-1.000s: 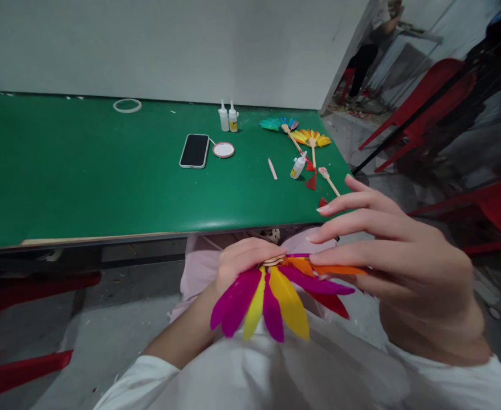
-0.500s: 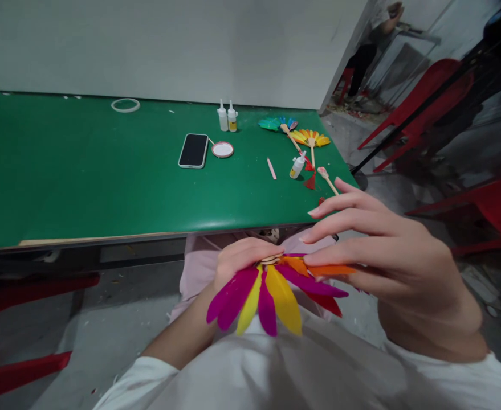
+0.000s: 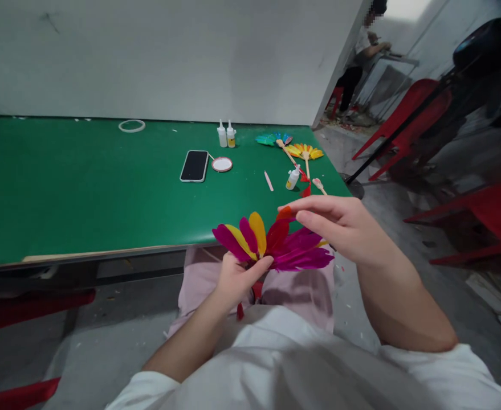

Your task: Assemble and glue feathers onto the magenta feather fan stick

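Presently, the feather fan (image 3: 278, 236) is between the hands, its base pinched by the left hand (image 3: 237, 279); an orange feather (image 3: 285, 214) may bend or detach if the right hand (image 3: 344, 228), at its tip, pulls sideways, though whether that hand grips it cannot be told. Compared with the earlier frame, the feather fan has turned upward, toward the desk (image 3: 117, 199) beyond both hands.

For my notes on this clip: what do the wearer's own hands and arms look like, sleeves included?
Both the left hand and the right hand are bare, with no glove, ring or watch visible. Plain white sleeves, left and right, leave the forearms uncovered. Nail details are too small to tell.
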A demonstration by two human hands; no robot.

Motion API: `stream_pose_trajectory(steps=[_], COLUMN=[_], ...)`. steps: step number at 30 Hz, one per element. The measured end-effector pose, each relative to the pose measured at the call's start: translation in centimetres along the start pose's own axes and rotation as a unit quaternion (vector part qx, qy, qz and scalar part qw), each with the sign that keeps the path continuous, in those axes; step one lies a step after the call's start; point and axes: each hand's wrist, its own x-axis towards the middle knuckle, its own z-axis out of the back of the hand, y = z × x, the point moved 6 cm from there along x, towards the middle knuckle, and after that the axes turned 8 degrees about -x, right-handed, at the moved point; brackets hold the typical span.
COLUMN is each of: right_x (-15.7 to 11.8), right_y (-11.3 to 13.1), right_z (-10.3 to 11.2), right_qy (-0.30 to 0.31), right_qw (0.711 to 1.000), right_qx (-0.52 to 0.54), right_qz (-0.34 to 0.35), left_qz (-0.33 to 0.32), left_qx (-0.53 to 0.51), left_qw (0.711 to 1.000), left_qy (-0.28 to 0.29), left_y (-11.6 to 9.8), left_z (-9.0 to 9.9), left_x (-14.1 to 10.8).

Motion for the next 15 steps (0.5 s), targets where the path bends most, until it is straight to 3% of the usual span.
stream_pose_trajectory(steps=[9, 15], right_x=[1.4, 1.1], right_y=[-0.5, -1.2], right_z=[0.2, 0.3], right_qy=[-0.004, 0.025], right_qw=[1.000, 0.997], right_qx=[0.000, -0.027], right_qz=[-0.016, -0.062], left_qz=[0.058, 0.082], left_qx=[-0.033, -0.071], left_qw=[0.998, 0.993], left_qy=[0.008, -0.043], left_y=[0.1, 0.4], left_z=[-0.5, 0.3], left_x=[-0.1, 0.1])
